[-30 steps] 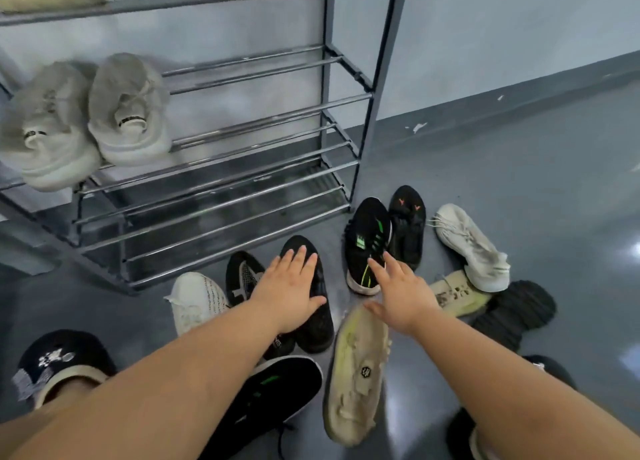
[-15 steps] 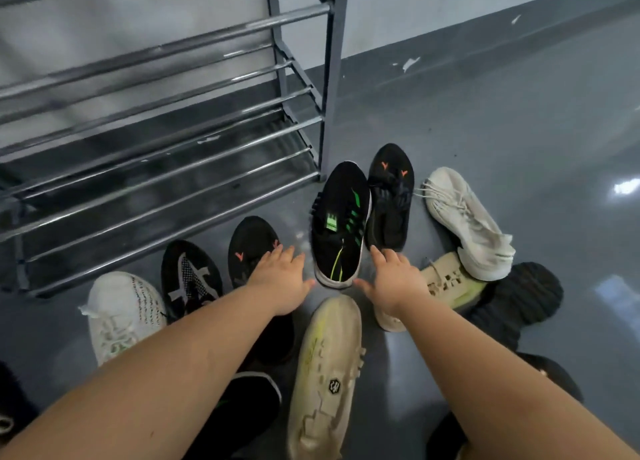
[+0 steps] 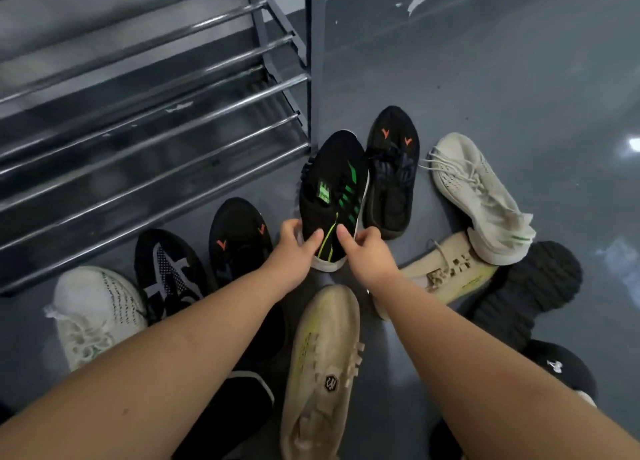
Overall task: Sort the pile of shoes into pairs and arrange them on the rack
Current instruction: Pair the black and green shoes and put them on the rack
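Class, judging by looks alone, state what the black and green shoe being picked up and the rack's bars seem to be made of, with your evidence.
Black and green shoe: apparently knitted fabric, matte, with a soft textured upper; the white sole edge looks like foam or rubber. Both the left hand and the right hand grip its heel.
Rack's bars: probably polished metal, since bright highlights run along them.

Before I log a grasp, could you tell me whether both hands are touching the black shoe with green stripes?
Touching: the head view shows left hand and right hand pinching the green-striped shoe's heel.
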Available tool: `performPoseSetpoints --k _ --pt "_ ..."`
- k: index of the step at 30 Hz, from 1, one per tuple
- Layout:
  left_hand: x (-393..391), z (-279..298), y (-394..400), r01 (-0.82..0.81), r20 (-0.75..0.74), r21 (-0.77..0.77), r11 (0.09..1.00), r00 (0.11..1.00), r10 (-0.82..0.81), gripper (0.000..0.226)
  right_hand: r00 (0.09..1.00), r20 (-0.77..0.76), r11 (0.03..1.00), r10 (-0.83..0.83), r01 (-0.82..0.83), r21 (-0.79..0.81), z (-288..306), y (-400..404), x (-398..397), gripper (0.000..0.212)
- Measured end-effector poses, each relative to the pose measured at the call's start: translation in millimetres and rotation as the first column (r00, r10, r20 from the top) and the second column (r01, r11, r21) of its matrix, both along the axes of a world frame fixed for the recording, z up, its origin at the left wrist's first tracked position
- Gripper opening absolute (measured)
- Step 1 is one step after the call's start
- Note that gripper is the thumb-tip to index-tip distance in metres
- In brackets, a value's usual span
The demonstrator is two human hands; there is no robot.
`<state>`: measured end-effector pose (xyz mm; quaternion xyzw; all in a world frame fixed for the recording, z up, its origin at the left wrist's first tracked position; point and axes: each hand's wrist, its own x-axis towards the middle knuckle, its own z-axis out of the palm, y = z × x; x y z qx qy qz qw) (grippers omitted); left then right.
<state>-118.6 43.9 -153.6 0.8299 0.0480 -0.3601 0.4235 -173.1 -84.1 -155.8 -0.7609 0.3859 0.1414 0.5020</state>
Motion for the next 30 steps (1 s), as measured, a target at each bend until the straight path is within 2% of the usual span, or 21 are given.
performPoseSetpoints --k 3,6,8,10,11,13,15,18,21,24,27,30 --pt "8 22 9 -0.164 -0.056 -0.135 0.977 0.986 0.158 0.044 0.986 0.079 0.988 -0.144 0.138 0.073 12 17 -1 0.047" --pt "0 43 28 -0.276 -0.124 -0.242 0.93 0.96 0.252 0.038 0.967 0.095 0.957 -0.238 0.216 0.195 27 39 -12 0.048" --pt "-14 55 48 -0.33 -0.171 -0.281 0.901 0.941 0.291 0.038 0.943 0.065 0.899 -0.327 0.29 0.329 40 56 -21 0.064" --pt "-31 63 73 -0.402 -0.246 -0.303 0.864 0.909 0.337 0.039 0.929 -0.029 0.812 -0.37 0.338 0.476 52 74 -32 0.077" --pt "-41 66 86 -0.436 -0.282 -0.304 0.847 0.89 0.357 0.04 0.939 -0.069 0.783 -0.336 0.32 0.533 56 84 -38 0.073" --pt "-60 71 111 -0.481 -0.35 -0.31 0.82 0.86 0.372 0.042 0.966 -0.097 0.76 -0.238 0.248 0.601 61 101 -51 0.046" --pt "-77 74 133 -0.497 -0.426 -0.328 0.803 0.837 0.344 0.038 0.981 -0.105 0.755 -0.161 0.191 0.628 65 117 -64 0.03" --pt "-97 79 163 -0.479 -0.504 -0.357 0.802 0.822 0.266 0.026 0.992 -0.114 0.765 -0.057 0.116 0.633 73 136 -80 0.028" --pt "-112 80 183 -0.427 -0.508 -0.345 0.836 0.834 0.217 0.017 0.992 -0.127 0.789 0.002 0.077 0.61 81 149 -93 0.023" --pt "-125 73 189 -0.368 -0.457 -0.309 0.877 0.866 0.202 0.034 0.992 -0.116 0.815 -0.058 0.114 0.569 83 158 -110 0.024" --pt "-135 63 192 -0.175 -0.345 -0.237 0.955 0.935 0.085 0.047 0.981 -0.083 0.837 -0.174 0.192 0.513 77 166 -131 0.04" --pt "-143 50 203 -0.035 -0.251 -0.191 0.981 0.968 -0.014 0.05 0.983 -0.062 0.904 -0.173 0.183 0.386 65 166 -153 0.053"
